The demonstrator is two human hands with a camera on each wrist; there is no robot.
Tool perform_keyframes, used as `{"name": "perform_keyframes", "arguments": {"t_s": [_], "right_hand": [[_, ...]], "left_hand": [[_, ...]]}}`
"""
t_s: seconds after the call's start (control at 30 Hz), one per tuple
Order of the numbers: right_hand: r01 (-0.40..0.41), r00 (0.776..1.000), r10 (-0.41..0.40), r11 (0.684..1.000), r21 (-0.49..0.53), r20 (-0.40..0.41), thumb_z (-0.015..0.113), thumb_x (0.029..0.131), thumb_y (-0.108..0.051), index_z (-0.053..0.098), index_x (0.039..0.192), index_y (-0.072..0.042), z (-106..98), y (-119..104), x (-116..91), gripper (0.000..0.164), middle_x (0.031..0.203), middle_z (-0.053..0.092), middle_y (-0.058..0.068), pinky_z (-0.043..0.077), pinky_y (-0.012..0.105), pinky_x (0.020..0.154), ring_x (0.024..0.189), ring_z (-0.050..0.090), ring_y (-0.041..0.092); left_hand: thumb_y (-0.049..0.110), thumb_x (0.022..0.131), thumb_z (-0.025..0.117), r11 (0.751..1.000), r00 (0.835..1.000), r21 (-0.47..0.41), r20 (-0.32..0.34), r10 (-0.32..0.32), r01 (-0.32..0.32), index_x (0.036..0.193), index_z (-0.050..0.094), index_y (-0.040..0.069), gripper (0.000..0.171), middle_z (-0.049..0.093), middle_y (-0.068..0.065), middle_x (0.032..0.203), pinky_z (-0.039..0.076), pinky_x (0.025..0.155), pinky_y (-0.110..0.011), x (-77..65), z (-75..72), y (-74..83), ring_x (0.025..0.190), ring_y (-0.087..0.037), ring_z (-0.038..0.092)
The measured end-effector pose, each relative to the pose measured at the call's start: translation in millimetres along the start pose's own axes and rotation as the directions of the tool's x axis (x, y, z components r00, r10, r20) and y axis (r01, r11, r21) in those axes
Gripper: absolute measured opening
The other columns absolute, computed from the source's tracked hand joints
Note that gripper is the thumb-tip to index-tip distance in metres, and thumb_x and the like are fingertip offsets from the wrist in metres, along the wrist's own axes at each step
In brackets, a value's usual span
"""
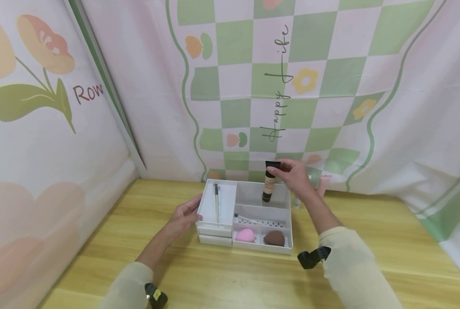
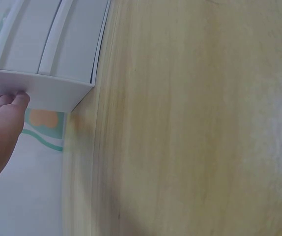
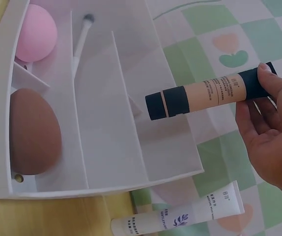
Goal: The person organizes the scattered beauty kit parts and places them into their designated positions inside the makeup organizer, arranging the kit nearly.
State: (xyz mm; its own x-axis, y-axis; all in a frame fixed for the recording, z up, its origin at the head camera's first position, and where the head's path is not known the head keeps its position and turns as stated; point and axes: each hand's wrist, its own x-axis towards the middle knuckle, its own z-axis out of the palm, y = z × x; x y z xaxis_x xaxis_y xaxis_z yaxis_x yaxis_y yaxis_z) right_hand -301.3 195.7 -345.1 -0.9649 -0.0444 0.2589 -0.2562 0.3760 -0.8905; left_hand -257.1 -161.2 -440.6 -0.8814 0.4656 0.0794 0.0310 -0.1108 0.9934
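My right hand (image 1: 294, 178) pinches a beige foundation tube (image 1: 269, 183) by its black flat end. The tube hangs at a slant, black cap down, over the back right compartments of a white cosmetics organizer (image 1: 249, 248). In the right wrist view the foundation tube (image 3: 214, 94) is apart from the organizer's walls. My left hand (image 1: 181, 221) touches the organizer's left side; in the left wrist view, fingertips of the left hand (image 2: 3, 118) rest against that side wall. A pink makeup sponge (image 1: 246, 235) and a brown makeup sponge (image 1: 275, 238) sit in the front compartments.
Slim dark-tipped pencils (image 1: 216, 201) lie in the organizer's left tray, and a makeup brush (image 1: 249, 219) in the middle compartment. Right of the organizer stand a white tube (image 3: 180, 216) and a pink tube (image 1: 324, 184). A patterned curtain (image 1: 237, 81) hangs behind the wooden table (image 1: 230, 283).
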Motion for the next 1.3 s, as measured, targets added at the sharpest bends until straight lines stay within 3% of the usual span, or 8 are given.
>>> {"name": "perform_keyframes", "arguments": {"t_s": [0.23,0.53,0.73,1.3], "right_hand": [[-0.007,1.0,0.007,1.0,0.013,-0.023,0.073,0.093,-0.018,0.067,0.124,0.006,12,1,3,0.039,0.087,0.069,-0.016,0.056,0.009,0.073,0.079,0.063,-0.008],[0.03,1.0,-0.03,1.0,0.009,-0.011,0.073,0.092,-0.016,0.069,0.122,0.003,31,5,5,0.036,0.101,0.076,0.011,0.055,0.01,0.071,0.079,0.063,-0.005],[0.022,1.0,-0.022,1.0,-0.01,-0.003,0.073,0.093,-0.013,0.069,0.123,0.003,42,11,6,0.035,0.106,0.074,0.021,0.054,0.011,0.071,0.081,0.062,-0.002],[0.05,0.999,-0.05,0.999,0.011,0.009,0.073,0.09,-0.005,0.071,0.114,0.009,66,23,1,0.028,0.107,0.074,0.029,0.054,0.009,0.071,0.078,0.063,-0.002]], "left_hand": [[-0.008,0.092,0.049,1.0,1.0,-0.006,0.008,0.012,-0.012,0.159,0.011,-0.006,0.077,0.005,-0.023,0.171,0.029,0.122,-0.023,-0.1,-0.3,0.0,0.16,-0.037,0.006],[-0.006,0.093,0.05,1.0,1.0,-0.002,0.003,0.006,-0.006,0.16,0.012,-0.004,0.077,0.006,-0.02,0.171,0.03,0.122,-0.022,0.3,0.5,-0.6,0.16,-0.034,0.008],[-0.006,0.092,0.049,1.0,0.999,-0.01,0.018,0.028,-0.027,0.16,0.011,-0.005,0.077,0.005,-0.022,0.171,0.03,0.122,-0.021,-0.9,1.3,0.5,0.16,-0.036,0.006],[-0.007,0.093,0.048,0.999,0.999,-0.018,0.023,0.032,-0.032,0.16,0.011,-0.005,0.076,0.005,-0.021,0.171,0.032,0.12,-0.018,0.3,0.1,-1.0,0.16,-0.035,0.006]]}}
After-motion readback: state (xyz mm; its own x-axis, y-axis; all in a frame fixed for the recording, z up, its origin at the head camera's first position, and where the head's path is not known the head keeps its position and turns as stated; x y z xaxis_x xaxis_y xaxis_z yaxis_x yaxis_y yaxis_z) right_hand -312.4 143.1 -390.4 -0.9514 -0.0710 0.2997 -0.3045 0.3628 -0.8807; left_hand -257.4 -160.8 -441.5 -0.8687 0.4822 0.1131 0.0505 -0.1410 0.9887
